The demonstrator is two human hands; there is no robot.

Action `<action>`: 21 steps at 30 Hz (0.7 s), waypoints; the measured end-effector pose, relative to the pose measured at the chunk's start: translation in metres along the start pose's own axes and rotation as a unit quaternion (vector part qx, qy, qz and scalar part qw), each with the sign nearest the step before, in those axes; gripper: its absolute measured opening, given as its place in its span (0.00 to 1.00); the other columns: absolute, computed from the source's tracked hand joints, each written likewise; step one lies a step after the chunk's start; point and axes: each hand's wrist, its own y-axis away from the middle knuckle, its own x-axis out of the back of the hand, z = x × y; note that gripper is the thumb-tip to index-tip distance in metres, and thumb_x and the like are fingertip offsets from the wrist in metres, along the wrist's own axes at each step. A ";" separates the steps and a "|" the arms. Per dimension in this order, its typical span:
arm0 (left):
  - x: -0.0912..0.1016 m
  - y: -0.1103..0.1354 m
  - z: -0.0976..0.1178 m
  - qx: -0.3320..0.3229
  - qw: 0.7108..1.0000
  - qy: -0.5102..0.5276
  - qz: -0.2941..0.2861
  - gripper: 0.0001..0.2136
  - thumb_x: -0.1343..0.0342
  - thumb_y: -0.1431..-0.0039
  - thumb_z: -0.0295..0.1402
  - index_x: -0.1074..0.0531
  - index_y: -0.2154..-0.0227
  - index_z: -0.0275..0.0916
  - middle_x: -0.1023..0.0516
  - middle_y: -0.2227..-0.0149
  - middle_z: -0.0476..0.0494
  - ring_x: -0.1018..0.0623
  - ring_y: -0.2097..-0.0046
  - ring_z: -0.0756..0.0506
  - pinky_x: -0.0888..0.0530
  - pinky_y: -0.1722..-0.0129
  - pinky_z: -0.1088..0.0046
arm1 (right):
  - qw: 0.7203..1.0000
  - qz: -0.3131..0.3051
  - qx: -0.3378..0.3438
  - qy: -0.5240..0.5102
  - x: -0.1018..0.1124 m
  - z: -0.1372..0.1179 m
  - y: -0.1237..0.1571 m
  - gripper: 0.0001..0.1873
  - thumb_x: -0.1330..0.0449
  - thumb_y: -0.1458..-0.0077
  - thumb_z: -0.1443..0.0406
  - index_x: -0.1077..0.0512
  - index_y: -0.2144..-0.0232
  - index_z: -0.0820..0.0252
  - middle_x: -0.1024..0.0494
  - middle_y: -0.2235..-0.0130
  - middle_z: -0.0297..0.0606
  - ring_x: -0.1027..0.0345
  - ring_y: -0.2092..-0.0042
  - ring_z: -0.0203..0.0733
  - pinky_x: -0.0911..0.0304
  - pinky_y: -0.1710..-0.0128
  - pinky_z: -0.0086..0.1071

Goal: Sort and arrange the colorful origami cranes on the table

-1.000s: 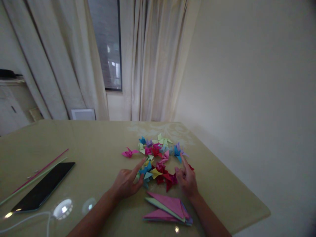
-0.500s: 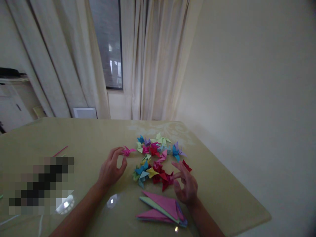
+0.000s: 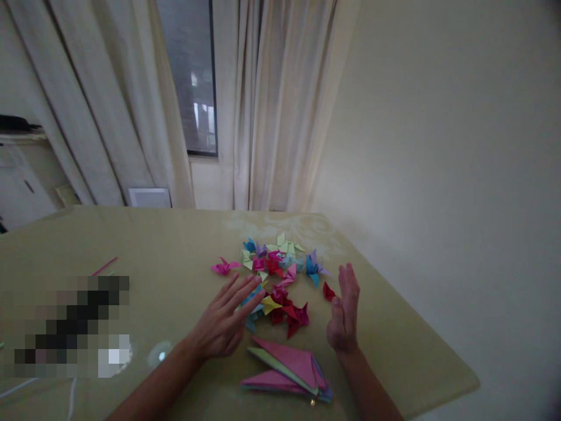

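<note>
A heap of small folded paper cranes in pink, red, blue, green and yellow lies on the yellow-green table. My left hand is open with fingers stretched flat, its tips against the heap's left side. My right hand stands on its edge, open, fingers straight, just right of the heap beside a lone red crane. One pink crane sits apart at the left. Folded paper sheets, pink and green, lie between my forearms.
A pixelated dark flat object lies at the left with a pink straw beyond it. A white cable runs along the near left edge. The table's right edge is close to the wall; curtains and a window stand behind.
My left hand came back from the lone pink crane to the heap's left side and flattened out. My right hand uncurled and turned upright on its edge, slightly further right.
</note>
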 end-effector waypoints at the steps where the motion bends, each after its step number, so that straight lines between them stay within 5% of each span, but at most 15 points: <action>1: 0.001 -0.002 0.004 0.000 1.000 -0.001 -0.007 0.31 0.61 0.28 0.28 0.50 0.23 0.38 0.47 0.22 0.35 0.46 0.22 0.34 0.51 0.24 0.44 | 0.999 -0.002 0.002 0.035 0.000 0.002 0.000 0.30 0.57 0.24 0.60 0.49 0.23 0.49 0.51 0.22 0.47 0.56 0.22 0.58 0.48 0.29 0.67; 6: -0.001 -0.014 0.040 -0.063 0.991 0.027 -0.116 0.37 0.57 0.27 0.57 0.50 0.24 0.42 0.43 0.23 0.40 0.46 0.22 0.35 0.53 0.23 0.50 | 0.978 -0.001 -0.059 0.202 0.001 0.022 -0.006 0.32 0.53 0.25 0.54 0.48 0.24 0.49 0.57 0.21 0.49 0.60 0.22 0.62 0.52 0.29 0.67; 8: -0.007 -0.019 0.057 -0.092 0.979 0.071 -0.166 0.38 0.54 0.29 0.61 0.49 0.24 0.46 0.41 0.23 0.43 0.43 0.23 0.36 0.49 0.24 0.51 | 0.959 -0.042 -0.083 0.268 -0.002 0.036 -0.011 0.34 0.50 0.28 0.49 0.44 0.25 0.48 0.61 0.21 0.49 0.61 0.22 0.67 0.52 0.30 0.69; 14: -0.035 -0.020 0.079 -0.044 0.970 0.135 -0.196 0.25 0.43 0.30 0.52 0.33 0.37 0.44 0.18 0.45 0.42 0.20 0.46 0.41 0.26 0.45 0.63 | 0.903 -0.251 -0.150 0.315 -0.034 0.069 -0.049 0.39 0.43 0.32 0.45 0.41 0.25 0.50 0.60 0.21 0.51 0.55 0.23 0.67 0.48 0.29 0.57; 18: -0.044 -0.018 0.074 -0.045 0.989 0.060 -0.127 0.13 0.42 0.27 0.38 0.31 0.44 0.40 0.19 0.59 0.47 0.21 0.60 0.45 0.29 0.62 0.69 | 0.882 -0.325 -0.204 0.273 -0.082 0.078 -0.088 0.42 0.45 0.31 0.42 0.44 0.24 0.54 0.59 0.21 0.54 0.51 0.24 0.65 0.48 0.28 0.53; 21: -0.042 -0.019 0.068 -0.068 0.994 0.032 -0.080 0.12 0.44 0.26 0.32 0.32 0.43 0.37 0.21 0.62 0.47 0.23 0.62 0.46 0.31 0.65 0.69 | 0.875 -0.371 -0.201 0.237 -0.122 0.082 -0.112 0.42 0.49 0.30 0.41 0.43 0.25 0.58 0.44 0.24 0.54 0.46 0.25 0.58 0.48 0.28 0.50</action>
